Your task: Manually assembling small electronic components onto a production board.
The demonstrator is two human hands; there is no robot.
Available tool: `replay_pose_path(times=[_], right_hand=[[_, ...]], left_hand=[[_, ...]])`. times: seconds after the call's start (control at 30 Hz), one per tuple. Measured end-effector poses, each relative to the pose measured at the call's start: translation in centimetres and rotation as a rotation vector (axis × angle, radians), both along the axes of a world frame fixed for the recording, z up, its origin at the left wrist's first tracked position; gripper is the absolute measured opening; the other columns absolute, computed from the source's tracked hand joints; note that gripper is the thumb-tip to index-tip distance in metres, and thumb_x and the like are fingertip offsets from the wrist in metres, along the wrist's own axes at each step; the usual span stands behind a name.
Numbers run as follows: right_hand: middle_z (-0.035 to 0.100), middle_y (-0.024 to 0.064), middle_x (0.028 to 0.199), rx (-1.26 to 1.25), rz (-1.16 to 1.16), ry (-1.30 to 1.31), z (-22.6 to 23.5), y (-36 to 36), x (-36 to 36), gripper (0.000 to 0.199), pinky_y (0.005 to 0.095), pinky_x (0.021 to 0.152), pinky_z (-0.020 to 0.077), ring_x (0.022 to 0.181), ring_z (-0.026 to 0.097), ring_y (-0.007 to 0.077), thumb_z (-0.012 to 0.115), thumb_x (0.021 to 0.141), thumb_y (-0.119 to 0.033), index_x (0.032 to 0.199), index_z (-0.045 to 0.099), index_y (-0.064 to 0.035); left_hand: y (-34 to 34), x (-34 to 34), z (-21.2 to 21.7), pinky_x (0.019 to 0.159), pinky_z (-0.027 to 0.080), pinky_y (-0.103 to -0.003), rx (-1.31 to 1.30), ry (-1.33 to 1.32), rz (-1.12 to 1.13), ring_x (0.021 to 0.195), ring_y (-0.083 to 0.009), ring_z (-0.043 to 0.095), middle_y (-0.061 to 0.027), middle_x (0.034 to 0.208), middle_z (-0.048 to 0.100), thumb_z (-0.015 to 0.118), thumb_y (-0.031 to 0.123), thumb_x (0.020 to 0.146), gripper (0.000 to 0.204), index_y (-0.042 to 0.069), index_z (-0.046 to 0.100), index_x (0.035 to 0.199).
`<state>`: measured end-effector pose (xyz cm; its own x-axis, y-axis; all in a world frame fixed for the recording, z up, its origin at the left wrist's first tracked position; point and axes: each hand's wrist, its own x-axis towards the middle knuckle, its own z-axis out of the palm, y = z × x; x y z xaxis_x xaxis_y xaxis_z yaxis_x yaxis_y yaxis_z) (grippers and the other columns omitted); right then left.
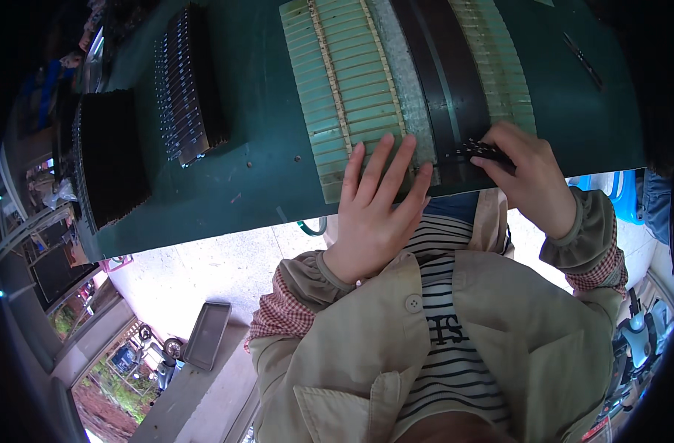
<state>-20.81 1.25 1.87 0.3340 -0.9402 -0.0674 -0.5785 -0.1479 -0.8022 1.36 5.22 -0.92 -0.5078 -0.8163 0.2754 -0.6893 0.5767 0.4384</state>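
While the left hand [377, 203] splays ungripping over the pale-green ribbed board [318, 96], right hand [532, 173] pinches a black silver-studded strip [487, 151]; dark rectangular stacks [183, 88] look done, remainder unclear.

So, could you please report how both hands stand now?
Left hand spread over green slatted panel. Right hand pinching dark studded piece. Dark stacks left, out of the way.

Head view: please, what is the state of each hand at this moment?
Left hand: open, spread over the pale green slatted panel, holding nothing visible.
Right hand: closed, its grip holding a dark piece with shiny dots.
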Motion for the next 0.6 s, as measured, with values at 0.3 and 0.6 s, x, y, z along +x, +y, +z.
replay_pose_path(times=[0.3, 0.6], right_hand=[[0.046, 0.0076, 0.071, 0.051, 0.059, -0.206, 1.1, -1.4, 0.3, 0.018, 0.0273, 0.056, 0.036, 0.062, 0.046, 0.0153, 0.067, 0.076, -0.007, 0.08, 0.053, 0.0041], [0.057, 0.0072, 0.077, 0.273, 0.037, -0.272, 0.3, -1.8, -0.6, 0.012, 0.0254, 0.065, 0.0431, 0.071, 0.055, 0.0113, 0.064, 0.079, -0.003, 0.085, 0.058, 0.0053]], left_hand=[[-2.0, -1.0, 2.0, 0.098, 0.034, -0.041, 0.475, 0.661, 0.084, 0.114, -0.0288, 0.047, -0.0161, 0.119, 0.052, 0.063, 0.007, 0.079, 0.029, 0.003, 0.058, 0.107], [-2.4, 0.5, 0.5, 0.095, 0.038, -0.038, 0.242, 0.546, 0.088, 0.11, -0.0289, 0.051, -0.0127, 0.103, 0.06, 0.057, -0.002, 0.081, 0.012, 0.0, 0.06, 0.093]])
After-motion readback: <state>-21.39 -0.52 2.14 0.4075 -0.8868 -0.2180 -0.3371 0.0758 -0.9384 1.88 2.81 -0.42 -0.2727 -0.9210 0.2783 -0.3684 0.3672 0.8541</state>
